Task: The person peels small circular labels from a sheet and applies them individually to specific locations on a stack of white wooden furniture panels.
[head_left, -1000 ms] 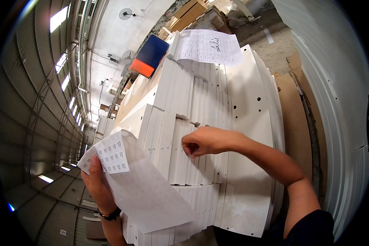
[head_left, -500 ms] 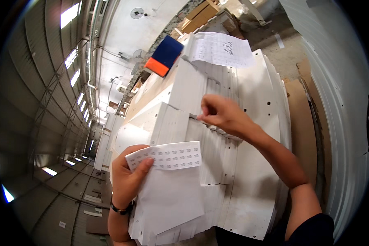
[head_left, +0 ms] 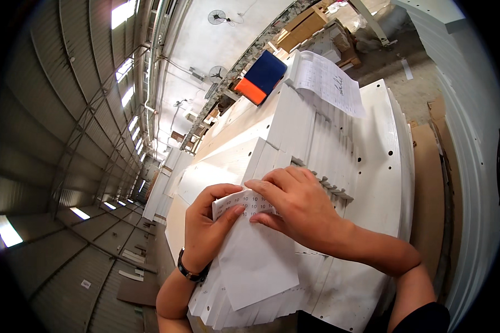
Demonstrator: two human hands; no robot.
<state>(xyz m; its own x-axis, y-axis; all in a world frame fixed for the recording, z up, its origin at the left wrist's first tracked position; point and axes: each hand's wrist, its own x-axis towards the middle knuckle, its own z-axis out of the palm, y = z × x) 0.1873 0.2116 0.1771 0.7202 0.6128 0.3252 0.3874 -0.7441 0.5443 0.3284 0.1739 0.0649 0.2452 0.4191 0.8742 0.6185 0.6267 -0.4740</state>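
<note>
My left hand (head_left: 208,225) grips a white sticker sheet (head_left: 258,272), its thumb on the front and its fingers behind the top. Rows of small printed labels run along the folded top strip, and the lower part is blank. My right hand (head_left: 303,208) is at the strip's right end, with bent fingertips at the upper edge and the thumb on its front. Whether a single label is between those fingers is too small to make out. Beneath both hands stand white boards (head_left: 300,130) packed side by side, their narrow edges up.
A dark blue and orange box (head_left: 264,75) and a written paper (head_left: 330,83) lie on the far end of the boards. Flat cardboard (head_left: 430,183) is along the right, beside a pale ribbed panel (head_left: 475,166). More cartons (head_left: 303,30) stand farther back.
My right hand has come back from above the board edges to the sticker sheet and now touches its top strip. My left hand still holds the sheet.
</note>
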